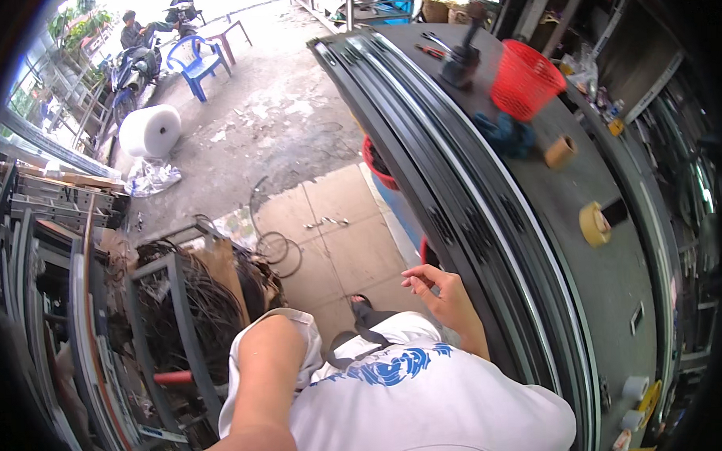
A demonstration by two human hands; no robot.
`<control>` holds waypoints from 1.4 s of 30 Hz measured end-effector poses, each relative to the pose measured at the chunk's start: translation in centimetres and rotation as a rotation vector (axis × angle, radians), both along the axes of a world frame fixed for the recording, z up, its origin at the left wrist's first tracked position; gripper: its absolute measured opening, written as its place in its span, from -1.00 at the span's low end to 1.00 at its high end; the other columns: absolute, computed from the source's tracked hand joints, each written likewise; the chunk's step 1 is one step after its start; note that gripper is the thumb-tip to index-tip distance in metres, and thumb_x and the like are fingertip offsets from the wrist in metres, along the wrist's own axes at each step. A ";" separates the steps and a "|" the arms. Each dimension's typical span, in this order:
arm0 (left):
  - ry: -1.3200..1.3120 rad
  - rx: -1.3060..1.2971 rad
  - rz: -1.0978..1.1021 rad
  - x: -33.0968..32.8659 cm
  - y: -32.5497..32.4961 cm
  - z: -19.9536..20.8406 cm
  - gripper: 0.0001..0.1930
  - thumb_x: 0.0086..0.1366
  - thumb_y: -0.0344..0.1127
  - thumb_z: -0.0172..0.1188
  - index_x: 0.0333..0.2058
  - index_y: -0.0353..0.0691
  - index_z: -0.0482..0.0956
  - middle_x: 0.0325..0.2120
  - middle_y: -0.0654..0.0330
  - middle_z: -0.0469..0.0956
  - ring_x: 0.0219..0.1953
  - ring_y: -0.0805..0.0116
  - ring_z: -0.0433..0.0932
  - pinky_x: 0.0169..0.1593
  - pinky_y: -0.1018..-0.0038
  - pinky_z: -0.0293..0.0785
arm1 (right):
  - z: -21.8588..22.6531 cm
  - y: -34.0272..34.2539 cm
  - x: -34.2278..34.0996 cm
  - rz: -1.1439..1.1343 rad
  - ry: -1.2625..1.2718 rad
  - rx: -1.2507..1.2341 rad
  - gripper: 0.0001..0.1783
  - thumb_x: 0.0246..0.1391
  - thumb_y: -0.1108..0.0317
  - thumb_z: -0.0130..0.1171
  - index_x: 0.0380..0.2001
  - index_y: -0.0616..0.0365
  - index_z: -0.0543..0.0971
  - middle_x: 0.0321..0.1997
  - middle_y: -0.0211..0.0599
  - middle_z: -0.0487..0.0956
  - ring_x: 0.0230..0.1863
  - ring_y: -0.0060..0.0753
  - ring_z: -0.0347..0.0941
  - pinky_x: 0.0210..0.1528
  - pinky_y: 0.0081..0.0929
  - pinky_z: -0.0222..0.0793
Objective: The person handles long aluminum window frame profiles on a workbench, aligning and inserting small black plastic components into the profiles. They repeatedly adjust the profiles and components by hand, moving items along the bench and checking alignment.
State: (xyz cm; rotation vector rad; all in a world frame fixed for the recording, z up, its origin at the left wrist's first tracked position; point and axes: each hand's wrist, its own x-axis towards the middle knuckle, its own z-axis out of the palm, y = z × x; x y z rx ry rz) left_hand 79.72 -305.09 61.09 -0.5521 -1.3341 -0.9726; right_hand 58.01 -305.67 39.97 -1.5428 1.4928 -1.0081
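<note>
My right hand [443, 298] hangs in front of my body, beside the near edge of the workbench. Its fingers are loosely bent and apart, with nothing seen in them. Nearest to it are long dark metal profiles [455, 182], lying side by side along the bench's left edge. My left arm [263, 388] is bent and leaves the picture at the lower left, so my left hand is out of view. On the grey bench top [574, 282] are a yellowish tape roll [593, 224], a brown roll [561, 151] and a red plastic basket [527, 80].
Pliers [430, 51] and a dark tool [460, 63] lie at the bench's far end. On my left stands a metal frame rack [181, 311] with dark coiled strips. Farther off are a white wrap roll [151, 131], a blue chair [198, 64] and a person near a motorbike [133, 74].
</note>
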 end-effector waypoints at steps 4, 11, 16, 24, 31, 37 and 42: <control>0.017 -0.001 0.004 2.1 -11.4 1.4 -0.63 0.39 -0.21 0.06 0.07 -0.28 0.47 0.15 -0.06 0.38 0.25 0.11 0.32 0.31 0.21 0.17 | 0.9 -11.3 3.0 0.053 0.068 0.100 -0.77 0.26 0.40 0.15 -0.08 0.27 0.63 -0.25 -0.23 0.72 -0.26 -0.52 0.61 -0.18 -0.55 0.46; 0.007 -0.051 -0.043 6.5 -31.5 0.7 -0.62 0.39 -0.21 0.04 0.09 -0.30 0.48 0.14 -0.05 0.44 0.24 0.11 0.36 0.33 0.20 0.15 | 0.1 -30.5 7.8 -0.087 -0.124 0.138 -0.76 0.30 0.39 0.12 -0.08 0.28 0.62 -0.25 -0.29 0.70 -0.20 -0.57 0.58 -0.12 -0.52 0.49; 0.031 -0.078 -0.151 7.6 -46.2 1.2 -0.60 0.39 -0.22 0.02 0.10 -0.31 0.49 0.12 -0.05 0.48 0.24 0.10 0.39 0.35 0.19 0.14 | 0.8 -41.9 10.3 -0.289 -0.133 -0.043 -0.77 0.29 0.39 0.13 -0.09 0.31 0.62 -0.22 -0.24 0.69 -0.18 -0.55 0.59 -0.07 -0.52 0.49; -0.025 -0.137 -0.154 2.4 -70.0 -1.2 -0.58 0.39 -0.23 -0.01 0.12 -0.33 0.51 0.10 -0.04 0.54 0.23 0.10 0.44 0.38 0.18 0.12 | 0.9 -52.4 9.5 -0.407 -0.516 0.171 -0.71 0.35 0.27 0.12 -0.04 0.26 0.62 -0.21 -0.37 0.68 -0.24 -0.62 0.53 -0.11 -0.57 0.46; -1.194 -0.118 0.019 -14.3 -87.5 -10.8 -0.68 0.44 -0.34 0.05 0.06 -0.39 0.56 0.01 -0.05 0.61 0.12 0.14 0.55 0.20 0.35 0.38 | -1.8 -59.4 9.9 -0.371 -1.000 0.269 -0.49 0.48 0.16 -0.14 0.32 0.27 0.29 0.07 -0.05 0.59 -0.16 -0.41 0.57 -0.09 -0.50 0.54; -1.549 -0.331 -0.725 -26.3 -92.3 -20.3 -0.62 0.53 -0.20 0.00 0.09 -0.38 0.55 -0.01 0.07 0.61 0.04 0.30 0.55 0.13 0.39 0.43 | -2.4 -62.7 12.1 -0.892 -1.477 0.096 -0.41 0.47 0.02 -0.18 0.19 0.42 0.27 0.08 0.17 0.57 -0.17 -0.27 0.62 -0.19 -0.43 0.63; -1.540 -0.765 -1.189 -31.4 -90.9 -22.9 -0.49 0.54 -0.10 -0.06 0.26 -0.39 0.38 0.16 0.03 0.50 0.23 0.27 0.41 0.31 0.40 0.24 | -1.6 -69.3 15.3 -1.710 -0.922 0.132 -0.45 0.44 0.02 -0.10 -0.22 0.43 0.51 -0.30 0.02 0.68 -0.41 -0.38 0.63 -0.37 -0.50 0.59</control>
